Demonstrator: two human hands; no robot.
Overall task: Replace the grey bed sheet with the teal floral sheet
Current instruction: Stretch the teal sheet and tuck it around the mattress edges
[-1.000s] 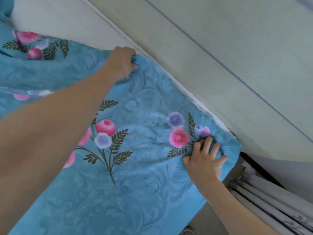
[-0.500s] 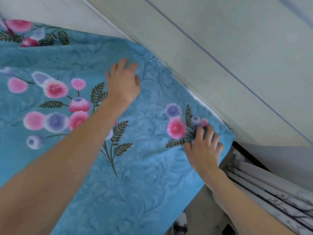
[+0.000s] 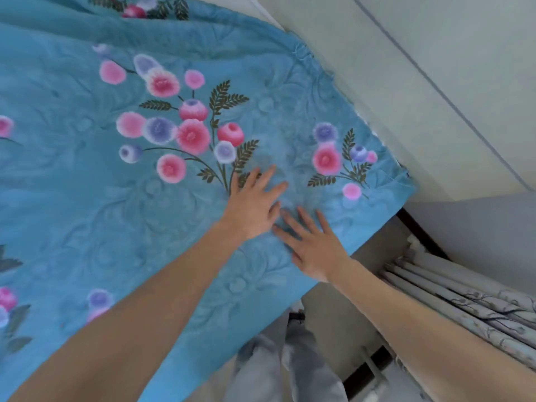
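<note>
Head view: the teal floral sheet (image 3: 116, 198), a quilted-looking cloth w/ pink and purple pompom flowers and dark fern leaves, lies spread over the bed and fills the left and centre of the picture. Its far right corner (image 3: 403, 184) sits at the bed's corner, just beside the pale wall (image 3: 435, 39); the near right edge runs diagonally down toward the bottom left. A few soft creases show along the far edge, near the top.

Left hand (image 3: 252, 207) lies flat on the sheet, palm down, fingers straight and fanned fairly wide, tips at the stems of the big flower bunch. Right hand (image 3: 313, 245) also flat, palm down, just to the right and nearer, fingers straight and spread, pointing far-left. Its fingertips are close to the left hand's thumb side, maybe touching; can't tell. Neither hand grips any cloth. Both bare forearms reach in from the near edge.

Right of the bed, lower right: pleated pale grey curtain w/ a faint branch print (image 3: 464, 294). Btwn bed and curtain, a strip of grey floor (image 3: 327, 314). Bottom centre: the person's light grey trouser legs (image 3: 275, 367), blurred.
</note>
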